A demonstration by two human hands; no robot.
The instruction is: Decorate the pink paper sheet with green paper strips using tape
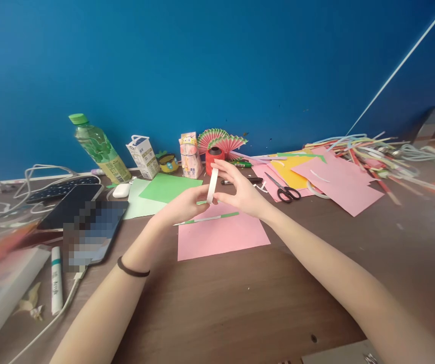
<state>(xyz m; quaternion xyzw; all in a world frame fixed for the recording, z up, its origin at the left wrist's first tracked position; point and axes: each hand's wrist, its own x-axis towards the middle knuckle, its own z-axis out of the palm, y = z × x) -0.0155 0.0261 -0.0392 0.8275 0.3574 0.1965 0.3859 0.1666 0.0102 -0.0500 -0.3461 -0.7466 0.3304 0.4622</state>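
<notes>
Above the desk, a narrow white roll of tape (212, 186) stands on edge between my two hands. The fingers of my left hand (185, 203) are closed on its left side. My right hand (242, 194) curves round it from the right, thumb below and fingertips at its top edge. Below them lies a pink sheet of paper (221, 237), with a thin green-and-white paper strip (208, 218) across its upper part. Behind the tape stands a red object with a black top (215, 157), partly hidden by my right fingers.
Black-handled scissors (286, 193) rest on pink and yellow paper (295, 169) to the right. A green sheet (170, 187), a milk carton (144, 156) and a leaning bottle (101, 149) are at the back left. Phones (105, 232) and a marker (56, 280) lie left.
</notes>
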